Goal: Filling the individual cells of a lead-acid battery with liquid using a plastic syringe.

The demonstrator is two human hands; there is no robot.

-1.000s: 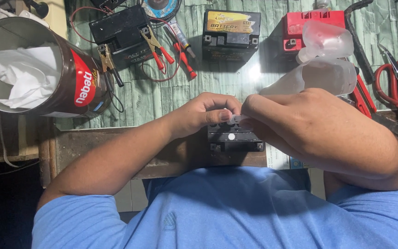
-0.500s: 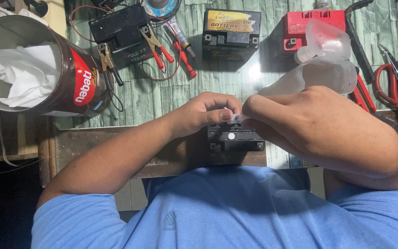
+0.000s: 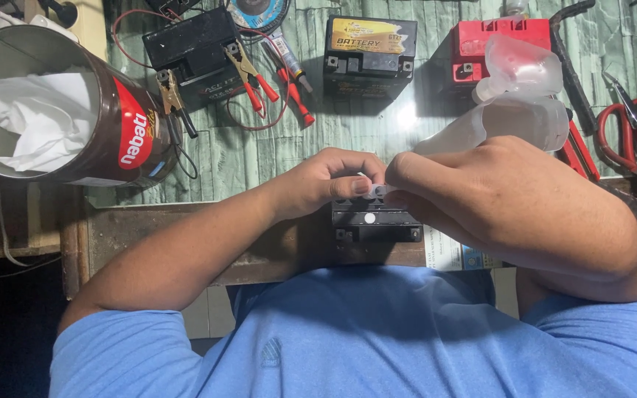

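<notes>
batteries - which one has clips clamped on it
The far-left black battery: clips grip it. The yellow-topped, red, and hand-held ones have none.

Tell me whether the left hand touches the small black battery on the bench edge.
Cannot tell. In the head view the left hand sits directly above the small black battery, its fingers overlapping the top edge, so no contact or gap shows plainly.
</notes>
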